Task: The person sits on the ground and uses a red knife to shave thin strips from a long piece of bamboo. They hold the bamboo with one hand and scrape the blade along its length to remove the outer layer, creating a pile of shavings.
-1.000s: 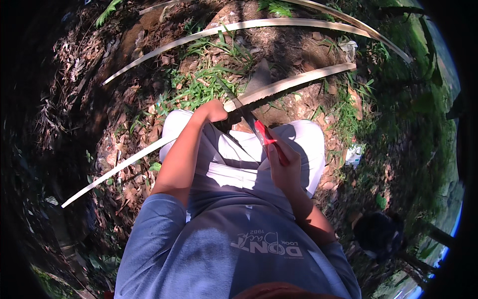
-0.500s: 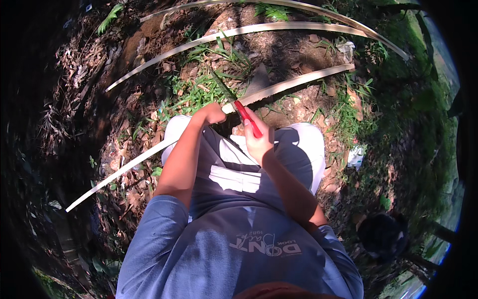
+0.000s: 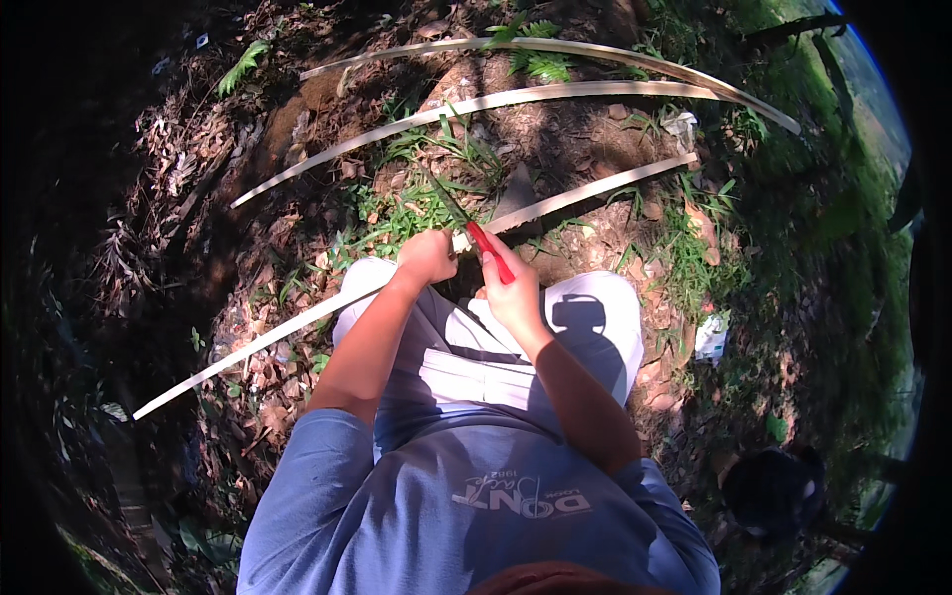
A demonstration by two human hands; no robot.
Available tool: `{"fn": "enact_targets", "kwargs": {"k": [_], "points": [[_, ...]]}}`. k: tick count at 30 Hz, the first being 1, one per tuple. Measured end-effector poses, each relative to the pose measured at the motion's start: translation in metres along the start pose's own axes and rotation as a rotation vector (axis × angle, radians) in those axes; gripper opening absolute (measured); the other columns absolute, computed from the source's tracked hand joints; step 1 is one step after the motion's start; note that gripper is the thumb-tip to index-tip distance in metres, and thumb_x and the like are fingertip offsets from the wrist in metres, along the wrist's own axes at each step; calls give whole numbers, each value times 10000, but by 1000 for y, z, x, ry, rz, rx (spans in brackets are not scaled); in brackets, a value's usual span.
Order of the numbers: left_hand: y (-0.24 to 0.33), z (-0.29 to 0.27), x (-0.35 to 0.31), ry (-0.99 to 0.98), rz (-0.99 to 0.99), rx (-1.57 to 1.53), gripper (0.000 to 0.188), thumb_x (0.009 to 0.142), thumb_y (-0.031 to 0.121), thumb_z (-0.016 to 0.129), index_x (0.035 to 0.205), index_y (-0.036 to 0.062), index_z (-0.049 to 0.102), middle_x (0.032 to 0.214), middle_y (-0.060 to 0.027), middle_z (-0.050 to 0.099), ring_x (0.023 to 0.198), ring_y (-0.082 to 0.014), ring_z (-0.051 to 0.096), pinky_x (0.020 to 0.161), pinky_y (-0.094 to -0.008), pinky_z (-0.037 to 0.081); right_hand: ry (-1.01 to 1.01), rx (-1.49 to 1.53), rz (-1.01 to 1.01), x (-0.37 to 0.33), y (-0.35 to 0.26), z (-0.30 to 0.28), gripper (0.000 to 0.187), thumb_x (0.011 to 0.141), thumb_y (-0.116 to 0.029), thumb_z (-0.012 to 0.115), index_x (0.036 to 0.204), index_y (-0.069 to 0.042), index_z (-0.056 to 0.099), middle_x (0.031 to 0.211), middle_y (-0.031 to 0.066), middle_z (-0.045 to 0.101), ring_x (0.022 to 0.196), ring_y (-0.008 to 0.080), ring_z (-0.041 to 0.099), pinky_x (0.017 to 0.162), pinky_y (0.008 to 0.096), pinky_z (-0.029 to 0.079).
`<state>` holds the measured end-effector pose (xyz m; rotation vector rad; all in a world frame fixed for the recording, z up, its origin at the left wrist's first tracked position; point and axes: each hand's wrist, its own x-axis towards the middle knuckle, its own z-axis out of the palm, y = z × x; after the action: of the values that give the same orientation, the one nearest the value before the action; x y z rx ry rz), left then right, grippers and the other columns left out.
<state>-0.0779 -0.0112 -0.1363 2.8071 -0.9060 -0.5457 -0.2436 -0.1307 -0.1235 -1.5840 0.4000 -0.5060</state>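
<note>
My left hand (image 3: pixel 426 258) is closed round the middle of a long pale wooden strip (image 3: pixel 595 188), which slants across my lap from lower left to upper right. Just to its right, my right hand (image 3: pixel 514 296) grips the red handle of a knife (image 3: pixel 489 250). Its dark, narrow blade points up and left, crossing the strip beside my left fist. Where blade and strip meet, the strip's edge looks rough; whether the blade is cutting into it I cannot tell. My fingertips are partly hidden.
Two more long pale strips, a nearer one (image 3: pixel 397 126) and a farther one (image 3: pixel 585 50), lie beyond on the leafy ground, touching at the right. A white packet (image 3: pixel 711 337) lies right of my knee. A dark rounded object (image 3: pixel 772 493) is at lower right.
The ground and far strips appear slightly lower in the picture. Both hands keep their grips, and the knife remains across the strip close to my left fist.
</note>
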Motion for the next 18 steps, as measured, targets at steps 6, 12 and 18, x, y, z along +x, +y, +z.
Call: {"fn": "enact_targets", "kwargs": {"k": [6,12,18], "points": [[10,13,-1,115,-215,103,203,897,163,677,927,76,858,1005,-196,820,969,-356,812,882,-455,644,-34,-62,-36,-5,-14,-7,377,1077,-175,657,1418,-19,683,1167,205,798,1040,222,783,933,336,568],[14,23,1,86,-221,124,187,900,149,689,953,82,855,1032,-174,826,1003,-346,810,895,-439,645,8,-27,-22,-30,10,-10,404,1089,-171,650,1474,-48,660,1152,179,798,980,157,741,913,325,569],[11,20,2,68,-237,116,229,917,186,666,966,65,854,1052,-201,819,1008,-357,810,905,-458,637,7,-13,-61,-30,20,-5,407,1096,-153,636,1487,-42,649,1224,165,791,1040,168,744,936,326,568]]}}
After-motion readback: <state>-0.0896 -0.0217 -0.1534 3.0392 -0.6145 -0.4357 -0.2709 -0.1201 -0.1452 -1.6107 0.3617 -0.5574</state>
